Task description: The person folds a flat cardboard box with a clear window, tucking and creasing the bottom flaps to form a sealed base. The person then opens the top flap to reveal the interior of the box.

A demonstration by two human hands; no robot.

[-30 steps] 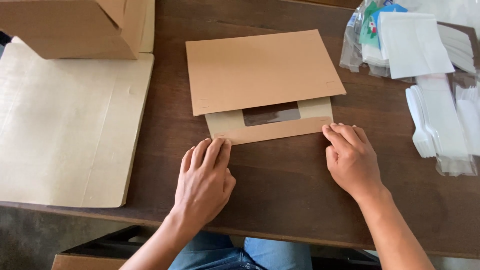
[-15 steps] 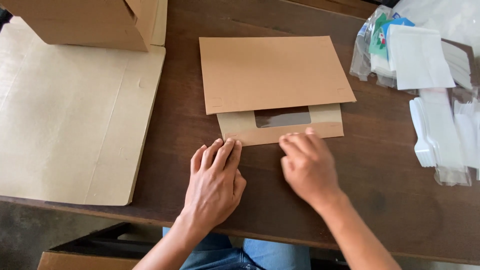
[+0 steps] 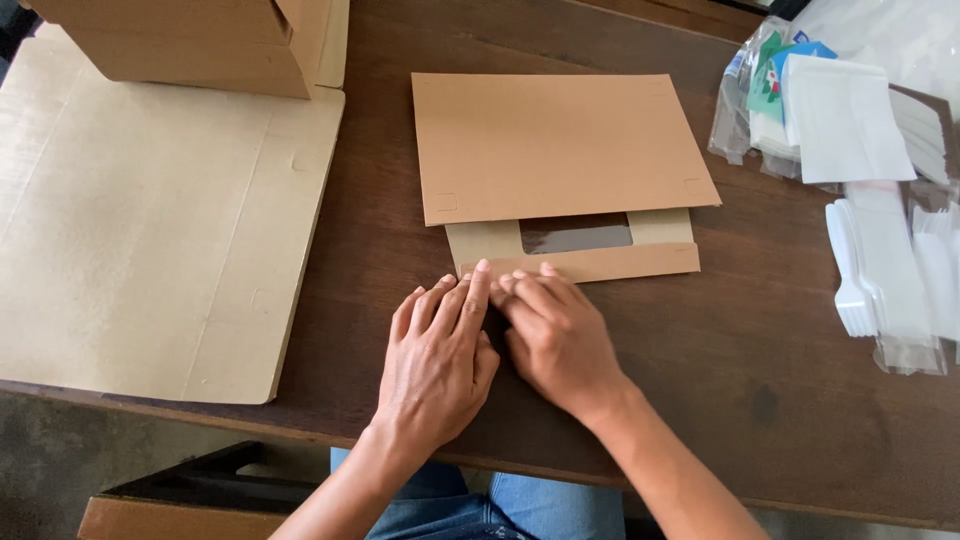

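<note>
Lying crosswise, long axis left-right, the cardboard sleeve (image 3: 560,150) has both flat hands, left (image 3: 437,362) and right (image 3: 556,338), pressing its near edge.

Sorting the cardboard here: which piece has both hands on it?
The small folded cardboard piece at table centre, with the cut-out window; left hand and right hand press its near edge.

Your hands (image 3: 500,340) lie side by side with bare table (image 3: 760,390) open to their right. The folded card (image 3: 560,150) blocks straight ahead. The flat sheet (image 3: 150,220) and box (image 3: 190,40) crowd your left; wrapped forks (image 3: 880,270) far right.
</note>
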